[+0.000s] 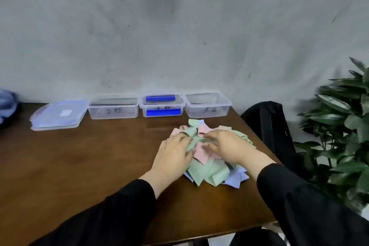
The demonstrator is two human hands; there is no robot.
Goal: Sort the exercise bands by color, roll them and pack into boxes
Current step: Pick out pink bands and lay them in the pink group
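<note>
Tabletop: wide bare stretch left of centre, good staging room; right edge runs close past the pile, near edge just below the sleeves. Black bag and plant crowd the right side off the edge.

Pile of exercise bands: right of centre, green, pink and pale blue all mixed, unrolled. Sorting barely begun by the look of it.

Three clear boxes along the wall: left box and right box look empty; middle box shows blue, contents hard to tell. Stack of lids further left, none fitted.

Left hand: fingers fairly flat, resting on the pile. Right hand: on the pile top, fingers bent into the bands; pinch or not, cannot tell.

Left to do: nearly everything.
</note>
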